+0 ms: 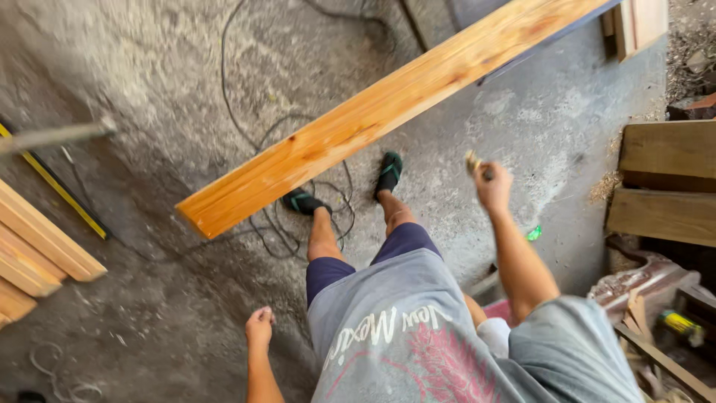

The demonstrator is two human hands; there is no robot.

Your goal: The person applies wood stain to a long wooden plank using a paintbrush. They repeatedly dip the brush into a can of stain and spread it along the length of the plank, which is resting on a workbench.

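I am looking down at a long varnished plank [388,104] whose long axis is running from about 8 o'clock, where its cut end is hanging free above the concrete floor [134,97], up to 1 o'clock, where it is leaving the view. My right hand [492,183] is raised just beyond the plank's lower edge, toward 4 o'clock from its middle, and is closing around a small brush [474,161] whose pale tip is pointing up at the board. My left hand [259,327] is hanging low at 7 o'clock, curled into a loose fist with nothing in it, well apart from the plank; the right is clearly the nearer one. Under the board a black cable [298,224] is looping around my sandalled feet [388,170]. Stacked timber [37,246] is lying at 9 o'clock and heavy wooden blocks [664,183] at 3 o'clock, leaving open floor toward 11 o'clock.
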